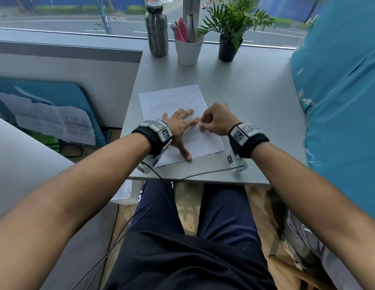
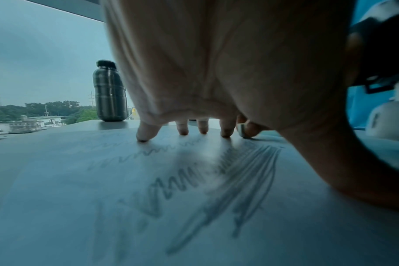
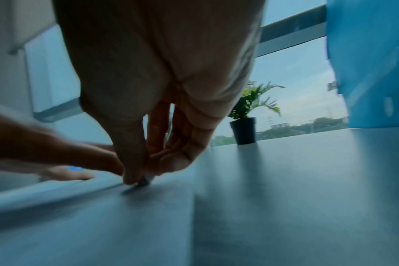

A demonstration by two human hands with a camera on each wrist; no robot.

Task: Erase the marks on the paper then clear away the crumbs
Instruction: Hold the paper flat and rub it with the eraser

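Paper (image 1: pixel 178 105) lies mid-desk (image 1: pixel 255 91), pencil marks (image 2: pixel 216 180) on it. Left hand (image 1: pixel 179 126) spread flat on paper, fingertips (image 2: pixel 143 136) pressing. Right hand (image 1: pixel 215 120) pinches small eraser (image 3: pixel 146 180) at paper's right edge. Beyond paper: white cup (image 1: pixel 188 52) holding pens, steel bottle (image 1: pixel 156 32) capped, black pot (image 1: pixel 227 49) with green plant

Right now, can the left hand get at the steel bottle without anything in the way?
Probably yes. The left hand lies flat on the paper, holding nothing, and bare table lies between it and the steel bottle. Letting go would free the paper, though.
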